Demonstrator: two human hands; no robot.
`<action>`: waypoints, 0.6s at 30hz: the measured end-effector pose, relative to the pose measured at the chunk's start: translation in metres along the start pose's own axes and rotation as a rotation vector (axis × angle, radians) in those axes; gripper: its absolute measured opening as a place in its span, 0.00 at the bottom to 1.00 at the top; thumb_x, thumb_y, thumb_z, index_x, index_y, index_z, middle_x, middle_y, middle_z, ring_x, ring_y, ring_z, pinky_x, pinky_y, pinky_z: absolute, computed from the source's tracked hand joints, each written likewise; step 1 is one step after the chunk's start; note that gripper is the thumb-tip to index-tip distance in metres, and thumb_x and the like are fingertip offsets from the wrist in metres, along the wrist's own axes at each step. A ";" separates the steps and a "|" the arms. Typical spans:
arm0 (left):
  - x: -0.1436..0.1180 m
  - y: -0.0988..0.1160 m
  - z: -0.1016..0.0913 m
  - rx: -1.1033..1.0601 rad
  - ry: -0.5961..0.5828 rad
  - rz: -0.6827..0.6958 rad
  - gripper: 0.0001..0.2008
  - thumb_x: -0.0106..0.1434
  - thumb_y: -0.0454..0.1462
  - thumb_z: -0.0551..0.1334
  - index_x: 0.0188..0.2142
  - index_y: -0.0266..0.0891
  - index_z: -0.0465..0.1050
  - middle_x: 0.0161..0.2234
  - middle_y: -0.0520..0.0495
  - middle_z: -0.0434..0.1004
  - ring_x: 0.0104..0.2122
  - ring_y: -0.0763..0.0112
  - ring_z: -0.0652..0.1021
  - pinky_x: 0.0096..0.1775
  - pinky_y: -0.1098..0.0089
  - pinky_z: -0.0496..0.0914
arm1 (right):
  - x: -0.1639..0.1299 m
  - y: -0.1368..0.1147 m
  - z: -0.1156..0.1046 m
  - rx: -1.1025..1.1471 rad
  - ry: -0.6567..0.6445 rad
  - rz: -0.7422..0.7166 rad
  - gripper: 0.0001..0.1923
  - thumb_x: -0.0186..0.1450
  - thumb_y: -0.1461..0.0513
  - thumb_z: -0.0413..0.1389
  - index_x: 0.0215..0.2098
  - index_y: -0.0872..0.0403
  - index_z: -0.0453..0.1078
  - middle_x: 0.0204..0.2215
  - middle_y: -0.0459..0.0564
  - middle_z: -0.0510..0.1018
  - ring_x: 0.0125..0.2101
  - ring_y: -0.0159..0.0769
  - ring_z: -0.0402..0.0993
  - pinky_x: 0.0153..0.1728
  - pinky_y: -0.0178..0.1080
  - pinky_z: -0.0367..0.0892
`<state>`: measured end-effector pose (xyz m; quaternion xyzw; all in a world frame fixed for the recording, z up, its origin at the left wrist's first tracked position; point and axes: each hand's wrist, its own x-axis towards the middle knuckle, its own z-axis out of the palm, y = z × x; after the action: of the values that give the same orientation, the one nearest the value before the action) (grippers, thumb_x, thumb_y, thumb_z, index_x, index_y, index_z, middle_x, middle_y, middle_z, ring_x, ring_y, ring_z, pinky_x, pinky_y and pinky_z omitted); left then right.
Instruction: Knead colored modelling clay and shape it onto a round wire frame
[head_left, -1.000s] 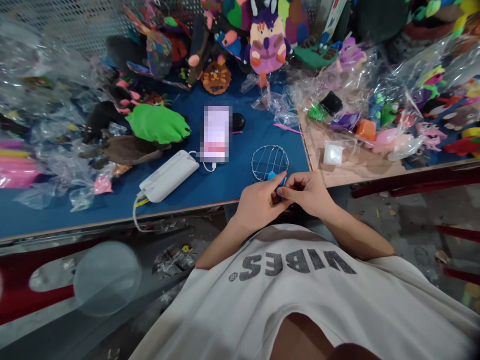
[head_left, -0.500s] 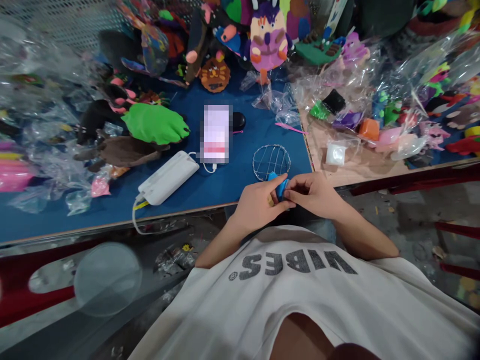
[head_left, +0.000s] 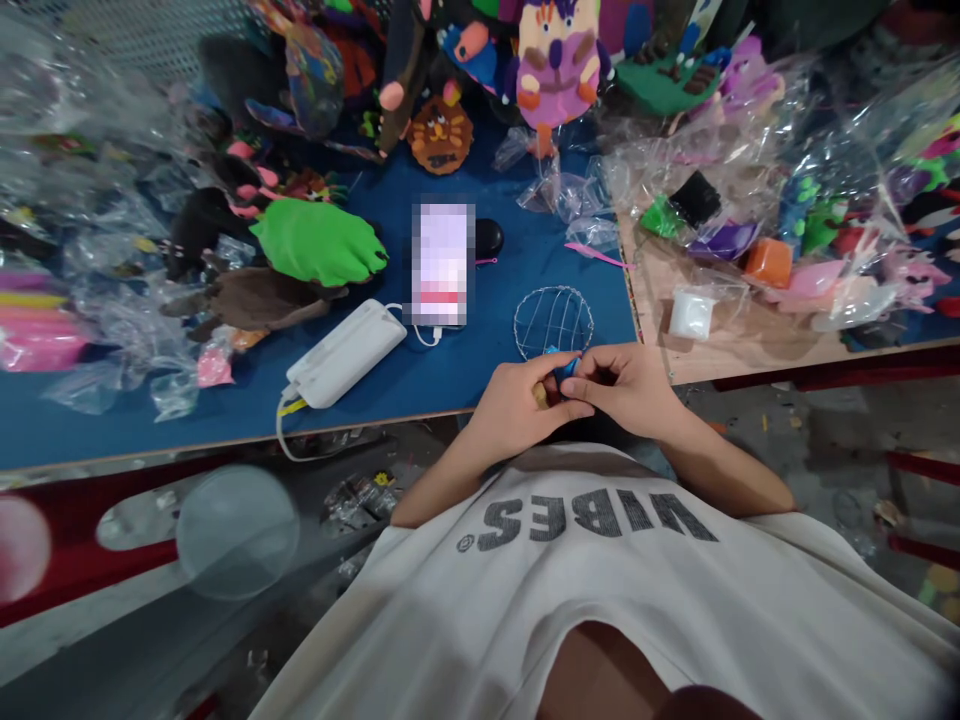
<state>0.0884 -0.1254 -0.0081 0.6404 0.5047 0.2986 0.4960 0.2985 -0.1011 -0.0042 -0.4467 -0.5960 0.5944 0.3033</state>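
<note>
Between my two hands is a small lump of blue modelling clay, partly covered by the fingers. My left hand is closed on it, thumb and forefinger reaching round its sides; something yellowish shows in the palm. From the other side my right hand pinches the same clay with thumb and fingertips. Just beyond the fingers, a round wire frame with crossing wires lies at the table's front edge. Whether the clay touches the frame I cannot tell.
On the blue table lie a white power bank cabled to a phone, and a green clay piece. Clay figures stand behind. A wooden board at right holds wrapped clay blocks. A clear round lid sits lower left.
The view has shifted a little, so the table things appear further right. Less of the blue clay shows between the fingers now; both hands keep their grip on it.
</note>
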 end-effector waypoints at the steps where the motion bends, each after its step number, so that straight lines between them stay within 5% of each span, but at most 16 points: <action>1: 0.000 -0.001 -0.001 -0.036 0.002 -0.014 0.33 0.60 0.48 0.81 0.62 0.42 0.83 0.29 0.54 0.80 0.26 0.75 0.73 0.31 0.71 0.65 | 0.000 0.002 -0.003 -0.001 -0.015 -0.006 0.17 0.66 0.56 0.73 0.27 0.55 0.76 0.23 0.43 0.76 0.25 0.27 0.65 0.26 0.35 0.58; 10: -0.001 -0.009 -0.003 -0.133 0.036 -0.015 0.26 0.64 0.44 0.78 0.60 0.42 0.84 0.31 0.53 0.79 0.26 0.79 0.71 0.31 0.73 0.65 | 0.004 0.009 -0.010 0.013 -0.068 -0.037 0.15 0.70 0.54 0.71 0.31 0.53 0.76 0.25 0.42 0.76 0.27 0.29 0.67 0.30 0.36 0.61; 18: 0.005 -0.010 -0.014 -0.106 -0.056 0.036 0.24 0.70 0.41 0.73 0.64 0.41 0.82 0.30 0.54 0.79 0.27 0.78 0.71 0.32 0.73 0.65 | 0.003 0.010 -0.014 -0.058 -0.114 -0.020 0.13 0.74 0.55 0.68 0.36 0.52 0.74 0.28 0.42 0.76 0.28 0.29 0.66 0.30 0.37 0.61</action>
<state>0.0748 -0.1159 -0.0132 0.6304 0.4624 0.3159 0.5376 0.3112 -0.0933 -0.0126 -0.4147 -0.6337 0.5982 0.2618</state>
